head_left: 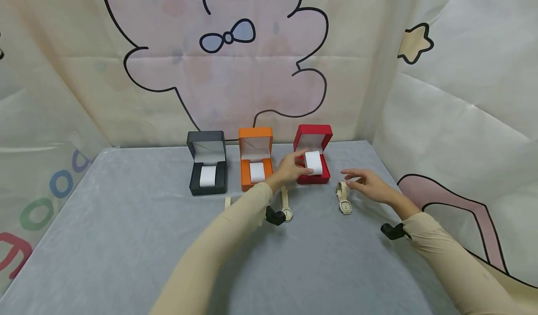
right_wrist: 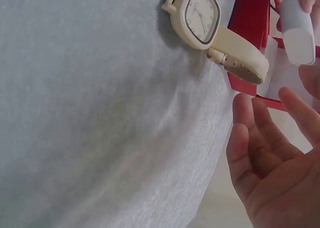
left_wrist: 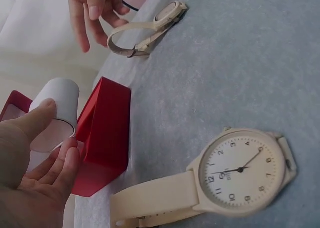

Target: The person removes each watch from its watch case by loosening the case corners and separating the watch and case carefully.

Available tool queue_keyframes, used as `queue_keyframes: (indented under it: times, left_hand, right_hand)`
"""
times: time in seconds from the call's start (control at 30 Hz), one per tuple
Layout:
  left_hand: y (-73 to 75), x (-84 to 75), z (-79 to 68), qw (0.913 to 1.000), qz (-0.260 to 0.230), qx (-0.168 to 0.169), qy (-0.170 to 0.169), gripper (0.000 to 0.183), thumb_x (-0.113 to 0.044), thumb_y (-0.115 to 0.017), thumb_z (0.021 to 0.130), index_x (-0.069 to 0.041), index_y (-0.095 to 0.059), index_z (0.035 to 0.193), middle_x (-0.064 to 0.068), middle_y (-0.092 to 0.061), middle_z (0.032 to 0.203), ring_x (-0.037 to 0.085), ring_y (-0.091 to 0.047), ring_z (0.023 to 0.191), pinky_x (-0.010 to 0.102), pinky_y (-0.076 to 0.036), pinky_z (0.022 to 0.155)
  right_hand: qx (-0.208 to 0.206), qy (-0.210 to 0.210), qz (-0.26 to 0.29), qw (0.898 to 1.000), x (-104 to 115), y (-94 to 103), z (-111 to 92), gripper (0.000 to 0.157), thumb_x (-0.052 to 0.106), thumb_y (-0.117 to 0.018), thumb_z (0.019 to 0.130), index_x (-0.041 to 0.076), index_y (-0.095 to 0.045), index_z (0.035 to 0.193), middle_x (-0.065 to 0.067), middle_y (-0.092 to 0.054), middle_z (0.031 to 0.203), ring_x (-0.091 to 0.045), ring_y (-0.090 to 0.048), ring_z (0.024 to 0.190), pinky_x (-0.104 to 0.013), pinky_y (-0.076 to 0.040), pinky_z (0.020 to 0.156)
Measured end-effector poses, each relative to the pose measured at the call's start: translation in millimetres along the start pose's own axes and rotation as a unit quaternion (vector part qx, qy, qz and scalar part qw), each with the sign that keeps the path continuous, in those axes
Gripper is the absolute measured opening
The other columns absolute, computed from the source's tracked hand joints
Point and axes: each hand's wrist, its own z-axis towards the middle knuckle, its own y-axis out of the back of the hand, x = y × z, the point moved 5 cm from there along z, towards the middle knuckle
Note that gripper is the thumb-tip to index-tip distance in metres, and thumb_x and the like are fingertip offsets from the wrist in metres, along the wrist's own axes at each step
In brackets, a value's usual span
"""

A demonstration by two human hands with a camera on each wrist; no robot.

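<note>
My left hand (head_left: 287, 169) pinches a white watch cushion (head_left: 313, 163) between thumb and fingers, just above the base of the open red watch box (head_left: 313, 180). In the left wrist view, the cushion (left_wrist: 62, 100) is a rounded, hollow roll, tilted at the box's rim. The right hand (head_left: 371, 186) hovers with its fingers spread and slightly bent, holding nothing. Close by its fingertips, a cream watch (right_wrist: 200, 18) with a squarish face lies with its strap looped. A round-faced cream watch (left_wrist: 242, 170) rests on the table below my left wrist.
An orange box (head_left: 256, 135) and a dark grey box (head_left: 206, 137) stand open to the left, each with a white cushion inside. Part of another cream strap (head_left: 228, 202) shows beside my left sleeve. Printed curtains surround the grey cloth-covered table (head_left: 126, 212).
</note>
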Motion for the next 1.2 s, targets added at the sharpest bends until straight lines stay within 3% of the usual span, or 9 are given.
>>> queue_keyframes:
  times: [0.37,0.57,0.87,1.2]
  left_hand:
    - [-0.4,-1.2,11.3,0.998,0.059,-0.022,0.009,0.073,-0.021,-0.078,0.09,-0.013,-0.044,0.154,0.009,-0.055,0.146,0.021,-0.054,0.121,0.038,-0.05,0.106]
    - [-4.0,-4.2,14.0,0.9962,0.085,-0.016,-0.002,0.072,-0.019,-0.077,0.091,-0.01,-0.043,0.154,0.012,-0.062,0.135,0.022,-0.057,0.117,0.037,-0.05,0.105]
    - [-6.2,-8.6,16.4,0.9901,0.137,-0.008,-0.028,0.071,-0.017,-0.077,0.091,-0.011,-0.044,0.154,0.011,-0.062,0.134,0.024,-0.056,0.117,0.038,-0.048,0.107]
    - [-15.1,0.0,11.6,0.9923,0.123,-0.006,0.002,0.074,-0.017,-0.075,0.092,-0.013,-0.039,0.156,0.009,-0.056,0.141,0.021,-0.051,0.118,0.036,-0.048,0.108]
  right_hand:
    - [-0.007,-0.007,0.006,1.0,0.0,8.2,0.0,0.043,0.01,-0.058,0.102,-0.004,-0.053,0.142,-0.033,-0.061,0.13,-0.038,-0.069,0.099,-0.025,-0.052,0.079]
    - [-0.009,0.001,0.012,1.0,-1.1,7.2,3.8,0.043,0.007,-0.058,0.101,-0.007,-0.052,0.142,-0.034,-0.061,0.132,-0.04,-0.069,0.103,-0.021,-0.052,0.079]
    - [-0.018,0.015,-0.003,1.0,-1.2,4.6,9.3,0.042,0.008,-0.058,0.101,-0.007,-0.053,0.14,-0.032,-0.064,0.127,-0.039,-0.068,0.106,-0.019,-0.052,0.081]
    - [-0.003,0.003,0.006,1.0,-5.3,-0.2,6.6,0.042,0.009,-0.058,0.102,-0.006,-0.053,0.141,-0.029,-0.062,0.134,-0.041,-0.063,0.116,-0.018,-0.052,0.083]
